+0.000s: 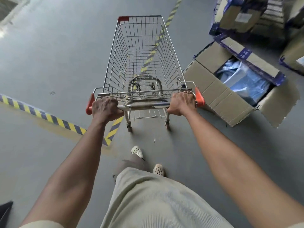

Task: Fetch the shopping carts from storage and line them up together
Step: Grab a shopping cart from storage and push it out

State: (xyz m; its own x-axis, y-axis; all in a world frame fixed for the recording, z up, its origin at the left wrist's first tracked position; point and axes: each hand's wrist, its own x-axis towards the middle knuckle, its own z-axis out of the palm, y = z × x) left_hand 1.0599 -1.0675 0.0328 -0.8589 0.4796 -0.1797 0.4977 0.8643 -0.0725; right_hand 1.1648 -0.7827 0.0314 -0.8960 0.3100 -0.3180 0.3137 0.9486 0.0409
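Note:
One empty wire shopping cart (141, 63) stands on the grey floor straight ahead of me, its basket pointing away. It has red corner caps and a metal handle bar (144, 106) with red ends. My left hand (105, 109) grips the left end of the bar, fingers curled over it. My right hand (181, 102) grips the right end beside the red cap. Both arms are stretched forward. No other cart is in view.
An open cardboard box (218, 89) with blue plastic-wrapped goods lies close to the cart's right side. More taped boxes (243, 15) are stacked at the back right. Yellow-and-black floor tape (49, 116) runs on the left and under the cart. My feet are behind the cart.

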